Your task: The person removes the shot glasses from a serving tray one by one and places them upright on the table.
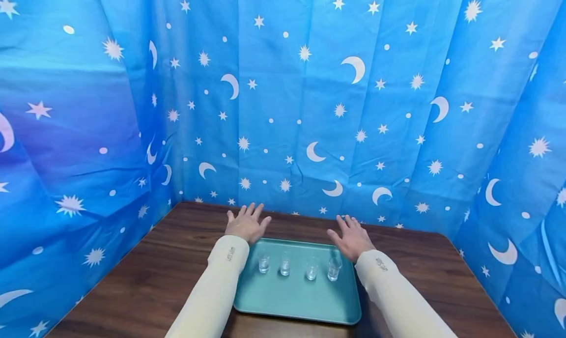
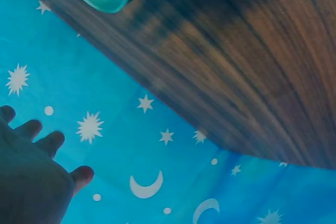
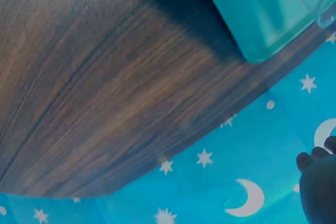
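Several small clear glasses stand in a row on a green tray (image 1: 296,301). From left to right in the head view come a first glass (image 1: 263,263), a second glass (image 1: 285,265), a third glass (image 1: 311,270) and a last glass (image 1: 333,269). Clear liquid or thick glass shows at their bottoms; I cannot tell which. My left hand (image 1: 245,225) is held out over the tray's far left corner, fingers spread and straight. Over the far right corner my right hand (image 1: 352,239) stretches out the same way. Neither hand holds anything.
The tray lies on a dark wooden table (image 1: 177,264). A blue curtain (image 1: 283,107) with white stars and moons hangs behind the table and along both sides. White sleeves (image 1: 212,289) cover both forearms.
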Available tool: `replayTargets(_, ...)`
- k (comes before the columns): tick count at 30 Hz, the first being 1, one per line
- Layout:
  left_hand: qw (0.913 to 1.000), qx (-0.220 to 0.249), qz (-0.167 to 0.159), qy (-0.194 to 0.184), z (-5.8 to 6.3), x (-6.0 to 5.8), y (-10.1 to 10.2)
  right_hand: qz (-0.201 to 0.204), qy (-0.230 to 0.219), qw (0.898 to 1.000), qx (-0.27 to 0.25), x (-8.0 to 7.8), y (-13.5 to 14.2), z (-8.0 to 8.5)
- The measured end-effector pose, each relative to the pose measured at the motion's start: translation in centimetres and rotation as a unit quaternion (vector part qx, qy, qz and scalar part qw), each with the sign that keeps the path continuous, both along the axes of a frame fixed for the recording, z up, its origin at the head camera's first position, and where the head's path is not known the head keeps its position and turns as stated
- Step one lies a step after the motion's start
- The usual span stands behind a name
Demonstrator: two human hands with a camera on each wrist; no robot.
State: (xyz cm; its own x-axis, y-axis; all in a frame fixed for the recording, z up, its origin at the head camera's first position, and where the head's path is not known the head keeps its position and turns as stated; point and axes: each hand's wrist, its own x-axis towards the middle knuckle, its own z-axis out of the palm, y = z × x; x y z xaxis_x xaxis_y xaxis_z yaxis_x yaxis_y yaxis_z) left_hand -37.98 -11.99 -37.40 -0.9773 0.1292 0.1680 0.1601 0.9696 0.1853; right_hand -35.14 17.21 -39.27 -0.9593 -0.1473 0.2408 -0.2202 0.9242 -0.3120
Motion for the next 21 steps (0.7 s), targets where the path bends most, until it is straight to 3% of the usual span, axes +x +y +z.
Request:
replayTargets(7, 0.9994, 0.004, 0.006, -0.033, -1.2, 0.0, -1.0, 0.029, -0.023, 0.999, -0.022, 1.2, -0.3, -1.1)
replayTargets(12, 0.9979, 0.032, 0.002, -0.056, -2.5, 0.2, -2.1, 0.044, -0.025, 0.999, -0.013, 1.9, -0.6, -1.9)
replayTargets(21, 0.9907, 0.065, 0.023, -0.117, -5.0, 0.6, -3.8, 0.107, -0.005, 0.994, 0.018, 2.8, 0.6, -2.5)
